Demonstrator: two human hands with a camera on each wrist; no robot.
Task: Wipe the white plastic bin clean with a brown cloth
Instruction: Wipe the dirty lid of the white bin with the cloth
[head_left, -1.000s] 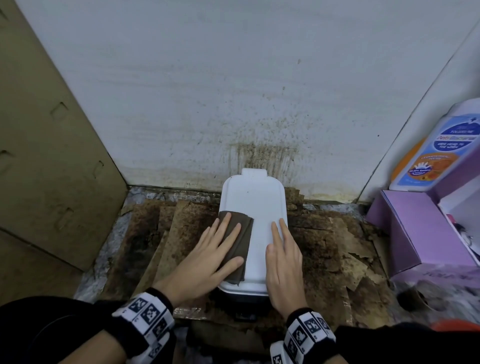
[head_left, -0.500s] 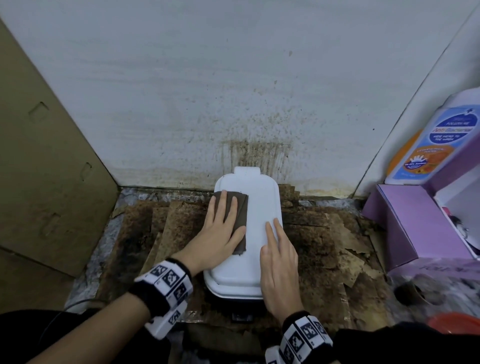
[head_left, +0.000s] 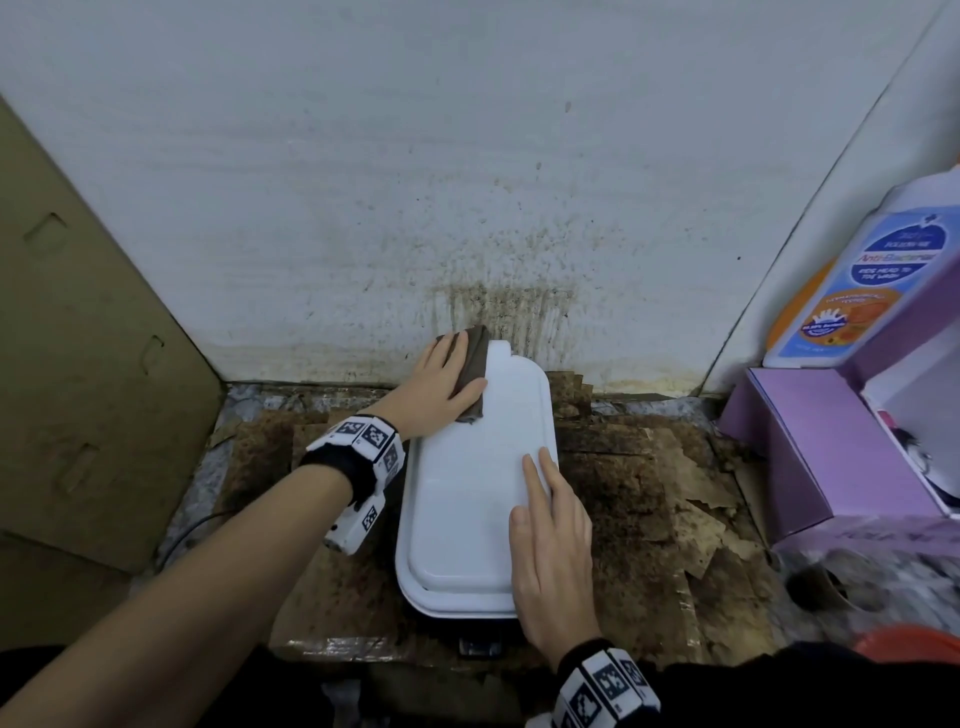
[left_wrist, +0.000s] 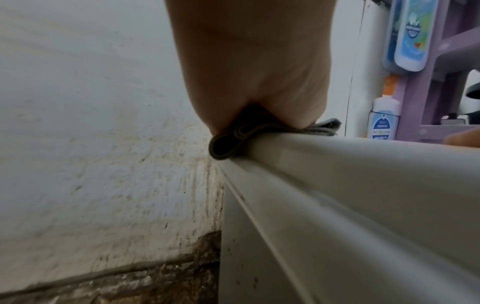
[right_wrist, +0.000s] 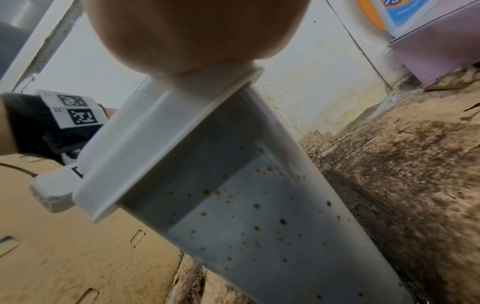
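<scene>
A white plastic bin (head_left: 467, 499) with a flat lid stands on stained cardboard near the wall. My left hand (head_left: 441, 384) lies flat on a folded brown cloth (head_left: 475, 358) at the lid's far left corner, fingers straight, thumb beside the cloth. In the left wrist view the cloth (left_wrist: 231, 142) bulges out over the lid's rim (left_wrist: 337, 164) under my palm. My right hand (head_left: 553, 551) rests flat on the lid's near right edge, holding nothing. The right wrist view shows the bin's side (right_wrist: 246, 216) speckled with brown spots.
A dirt-spattered white wall (head_left: 467, 208) rises just behind the bin. A brown cardboard panel (head_left: 78, 364) leans at the left. A purple box (head_left: 831, 447) and a wash bottle (head_left: 857, 280) stand at the right. Torn stained cardboard (head_left: 649, 493) covers the floor.
My left hand has slid the cloth from the lid's middle left up to its far left corner. My right hand has stayed on the lid's near right edge.
</scene>
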